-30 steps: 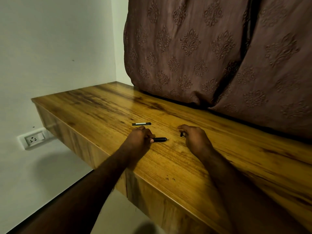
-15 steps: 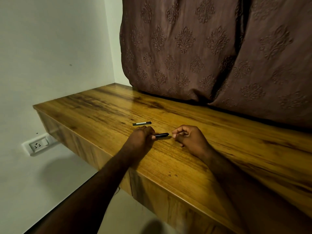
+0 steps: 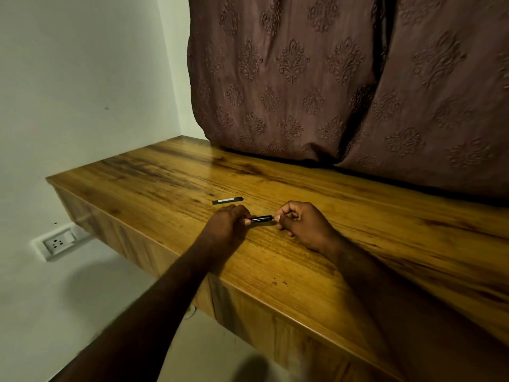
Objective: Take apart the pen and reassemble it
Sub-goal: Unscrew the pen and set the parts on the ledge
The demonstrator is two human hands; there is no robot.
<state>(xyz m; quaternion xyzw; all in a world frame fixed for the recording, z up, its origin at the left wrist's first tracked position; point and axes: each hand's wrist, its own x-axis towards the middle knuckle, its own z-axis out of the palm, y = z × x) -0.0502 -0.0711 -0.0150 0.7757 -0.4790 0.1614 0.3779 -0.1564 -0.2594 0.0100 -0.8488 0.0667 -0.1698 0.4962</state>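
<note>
Pen barrel (image 3: 261, 218) gripped by left hand (image 3: 224, 226), right hand (image 3: 301, 226)

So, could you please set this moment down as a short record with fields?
left grip: curled round the pen at its left end
right grip: pinches the pen at its right end
pen: black, runs left to right between the two grips, over the table
loose part: black with a pale strip, lies flat on the table just beyond the left grip, untouched
backdrop: curtain behind the table; socket on the wall, lower left
</note>
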